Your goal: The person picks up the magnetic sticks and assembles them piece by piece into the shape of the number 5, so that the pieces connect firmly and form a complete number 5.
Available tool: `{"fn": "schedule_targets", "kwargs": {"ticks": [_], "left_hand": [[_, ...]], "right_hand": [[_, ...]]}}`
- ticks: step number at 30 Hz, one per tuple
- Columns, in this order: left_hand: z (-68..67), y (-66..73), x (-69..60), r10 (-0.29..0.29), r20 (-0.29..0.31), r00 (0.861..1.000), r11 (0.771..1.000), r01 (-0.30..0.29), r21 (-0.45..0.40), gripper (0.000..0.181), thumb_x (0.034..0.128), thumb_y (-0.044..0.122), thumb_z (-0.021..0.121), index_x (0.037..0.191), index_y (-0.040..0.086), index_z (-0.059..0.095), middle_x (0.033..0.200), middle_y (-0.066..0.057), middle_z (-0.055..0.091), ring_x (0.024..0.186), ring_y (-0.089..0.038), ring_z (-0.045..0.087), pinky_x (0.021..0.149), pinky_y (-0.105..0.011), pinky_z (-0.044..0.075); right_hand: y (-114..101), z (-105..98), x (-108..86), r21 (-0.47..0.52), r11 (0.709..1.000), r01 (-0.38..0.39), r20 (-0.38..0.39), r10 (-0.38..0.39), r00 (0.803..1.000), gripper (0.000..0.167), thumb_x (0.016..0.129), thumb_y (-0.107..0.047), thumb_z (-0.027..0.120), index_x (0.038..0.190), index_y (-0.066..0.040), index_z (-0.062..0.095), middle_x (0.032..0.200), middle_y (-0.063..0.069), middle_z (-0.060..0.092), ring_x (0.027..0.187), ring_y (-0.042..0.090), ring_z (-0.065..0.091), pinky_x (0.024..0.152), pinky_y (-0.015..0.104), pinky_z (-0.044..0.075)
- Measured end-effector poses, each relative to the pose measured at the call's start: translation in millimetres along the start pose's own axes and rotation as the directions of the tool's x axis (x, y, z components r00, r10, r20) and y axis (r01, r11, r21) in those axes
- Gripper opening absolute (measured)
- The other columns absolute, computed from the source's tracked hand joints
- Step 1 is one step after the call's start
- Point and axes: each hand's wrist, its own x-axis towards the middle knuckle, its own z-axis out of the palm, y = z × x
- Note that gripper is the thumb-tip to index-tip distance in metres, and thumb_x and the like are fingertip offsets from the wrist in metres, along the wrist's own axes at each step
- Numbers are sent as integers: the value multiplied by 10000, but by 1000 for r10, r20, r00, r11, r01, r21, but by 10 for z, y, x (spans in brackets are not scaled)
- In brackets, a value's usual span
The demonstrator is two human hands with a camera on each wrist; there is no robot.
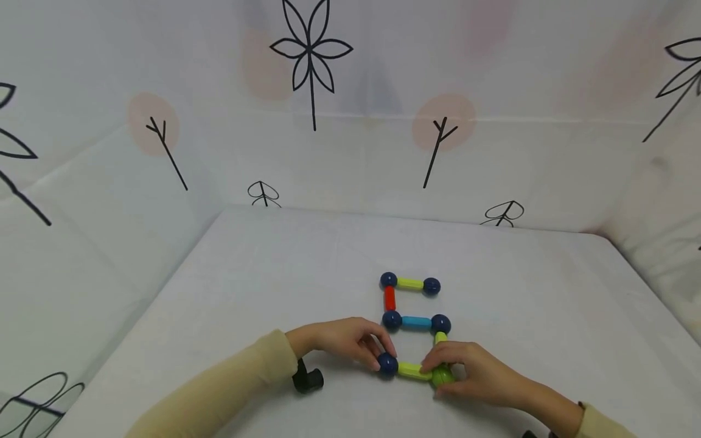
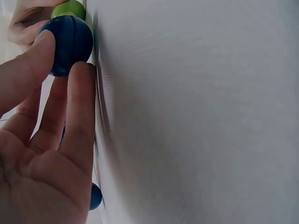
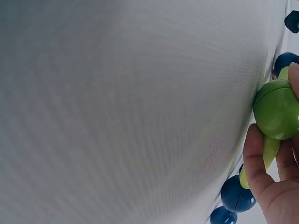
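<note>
Balls and short rods are joined on the white table in a shape like a 5. My left hand [image 1: 347, 339] pinches the dark blue ball [image 1: 387, 365] at the lower left end between thumb and fingers. With thumb and fingers, my right hand [image 1: 484, 372] grips the green ball [image 3: 276, 111] at the lower right corner. A yellow-green rod [image 1: 413, 371] joins those two balls. Above the right hand, another yellow-green rod [image 1: 440, 337], partly hidden, runs up to a dark blue ball [image 1: 440, 324]. A blue rod [image 1: 416, 323] leads left from there to another dark blue ball [image 1: 392, 320].
Higher up, a red rod [image 1: 389, 298] meets the upper left ball [image 1: 389, 280], and a yellow-green rod [image 1: 410, 284] ends at the top right ball [image 1: 431, 286]. A black device [image 1: 308, 380] sits under the left wrist. Patterned white cloth [image 1: 361, 164] stands behind the table [image 1: 274, 267].
</note>
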Motion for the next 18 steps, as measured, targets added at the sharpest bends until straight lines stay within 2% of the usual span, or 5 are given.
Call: {"fn": "schedule_targets", "kwargs": {"ticks": [8, 12, 15, 18], "left_hand": [[44, 17, 19, -21, -6, 1000, 1000, 21, -4, 293, 887, -64, 697, 1167, 15, 667, 1064, 24, 680, 934, -8, 626, 846, -181, 504], [45, 5, -25, -15, -21, 1000, 1000, 15, -18, 299, 897, -51, 692, 1184, 30, 669, 1109, 17, 682, 962, -15, 635, 859, -191, 505], [9, -8, -98, -9, -76, 997, 1000, 7, -17, 270, 925, -2, 679, 1188, 57, 671, 1148, 25, 671, 988, -27, 642, 870, -207, 509], [-66, -23, -205, 7, -193, 981, 1000, -4, 14, 244, 963, 80, 655, 1207, 72, 665, 1156, 20, 667, 992, -51, 636, 862, -220, 508]], "right_hand": [[-20, -8, -17, 3, 999, -31, 6, 31, 999, 275, 873, -257, 779, 1131, -198, 706, 1136, -68, 670, 1022, 77, 604, 890, 239, 514], [-65, -44, -31, 15, 998, -69, -10, 69, 998, 299, 881, -258, 774, 1155, -169, 695, 1158, -10, 673, 1017, 70, 601, 822, 247, 544], [-104, -102, -49, -8, 997, -83, -66, 82, 994, 319, 884, -219, 772, 1169, -114, 676, 1152, 39, 673, 995, 92, 611, 762, 264, 566], [-150, -180, -78, -98, 988, -122, -168, 104, 980, 348, 870, -185, 784, 1181, -86, 663, 1140, 39, 677, 1002, 157, 629, 758, 297, 576]]}}
